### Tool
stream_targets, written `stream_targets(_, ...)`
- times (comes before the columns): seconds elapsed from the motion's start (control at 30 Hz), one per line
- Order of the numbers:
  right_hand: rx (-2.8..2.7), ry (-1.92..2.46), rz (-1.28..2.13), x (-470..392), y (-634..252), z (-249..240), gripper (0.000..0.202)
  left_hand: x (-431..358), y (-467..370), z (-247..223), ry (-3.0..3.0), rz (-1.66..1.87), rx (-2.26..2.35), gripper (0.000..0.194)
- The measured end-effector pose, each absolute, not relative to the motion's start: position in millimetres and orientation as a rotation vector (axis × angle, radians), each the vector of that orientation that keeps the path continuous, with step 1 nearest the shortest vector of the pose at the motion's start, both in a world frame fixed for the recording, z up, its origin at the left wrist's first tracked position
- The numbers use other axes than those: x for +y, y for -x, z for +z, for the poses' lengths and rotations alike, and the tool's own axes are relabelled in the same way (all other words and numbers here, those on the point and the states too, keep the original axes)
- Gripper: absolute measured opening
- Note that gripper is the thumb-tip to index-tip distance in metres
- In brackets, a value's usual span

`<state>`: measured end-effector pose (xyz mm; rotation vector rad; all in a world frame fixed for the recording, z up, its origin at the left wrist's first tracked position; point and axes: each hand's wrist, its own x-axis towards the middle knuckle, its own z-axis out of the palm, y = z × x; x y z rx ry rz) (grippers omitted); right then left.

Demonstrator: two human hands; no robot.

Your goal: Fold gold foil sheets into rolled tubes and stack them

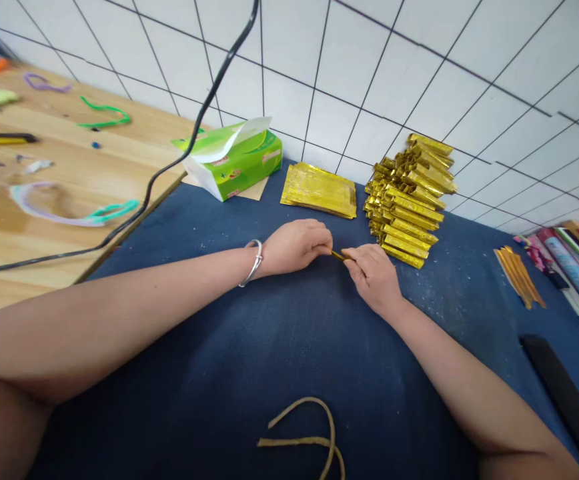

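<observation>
My left hand and my right hand are close together above the dark blue tabletop. Between their pinched fingertips runs a thin strip of gold foil paper, each hand closed on one end; most of it is covered by the fingers. Just behind the hands lies a flat stack of gold foil sheets. Right of that stack, a tall pile of folded gold foil pieces leans near the tiled wall. A silver bangle circles my left wrist.
A green tissue box stands at the back left. A black cable hangs across the left side. Tan cords lie at the front. To the right are copper-coloured strips, a black long object and books.
</observation>
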<state>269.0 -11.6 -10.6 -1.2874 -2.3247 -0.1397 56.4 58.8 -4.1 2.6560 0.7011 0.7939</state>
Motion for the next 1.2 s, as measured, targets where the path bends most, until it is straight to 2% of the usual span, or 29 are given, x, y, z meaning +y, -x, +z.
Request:
stream_targets(0.4,-2.582,1.265,-0.345,-15,-261,-6,0.030,49,-64,-6,-2.844,0.624,0.535,0.019)
stream_targets(0.97,-2.441,1.369,-0.285,-13,-266,-14,0.030,55,-56,-4,-2.619,0.836,0.713,0.018)
stream_targets(1.2,-2.437,1.368,-0.314,-14,-269,-14,0.026,66,-52,-6,-2.550,0.720,0.649,0.017)
